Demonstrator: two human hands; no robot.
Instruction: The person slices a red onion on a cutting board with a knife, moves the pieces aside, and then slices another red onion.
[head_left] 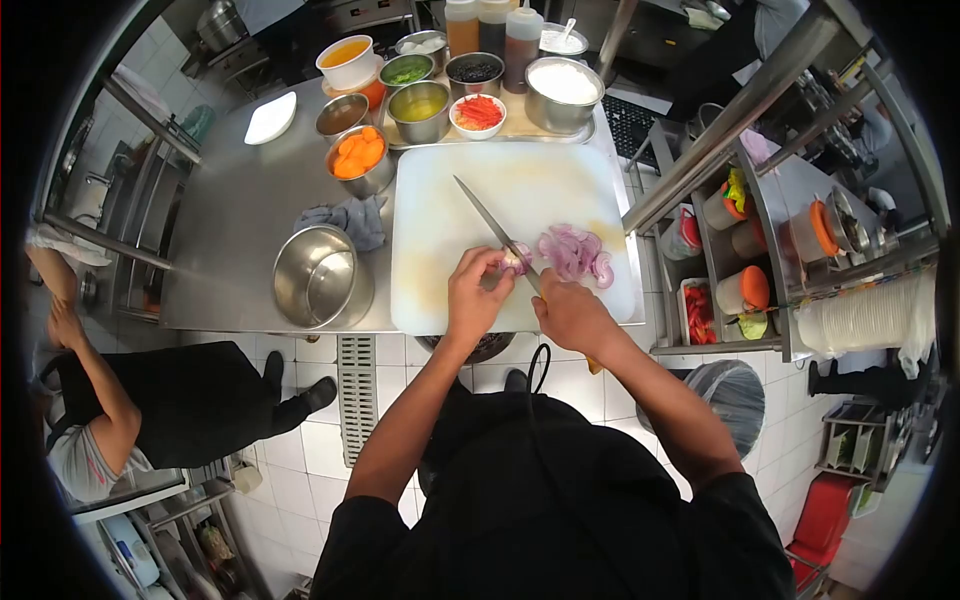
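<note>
Near the front of the white cutting board (432, 215), my left hand (477, 292) pinches a piece of red onion (513, 263) with its fingertips. A kitchen knife (484, 211) is gripped in my right hand (574, 314). Its long blade points to the far left of the board and lies against the right side of the onion piece. The end of its yellow handle shows below my right hand. To the right of the blade, a loose pile of sliced red onion (573, 252) rests on the board. My fingers partly cover the onion piece.
An empty metal pot (322, 278) and a grey cloth (347, 222) sit left of the board. Behind are a bowl of carrot slices (357, 153), red strips in a white bowl (478, 114), a pot of white powder (562, 84) and sauce bottles (522, 50). Another person's arm (98, 370) is at left.
</note>
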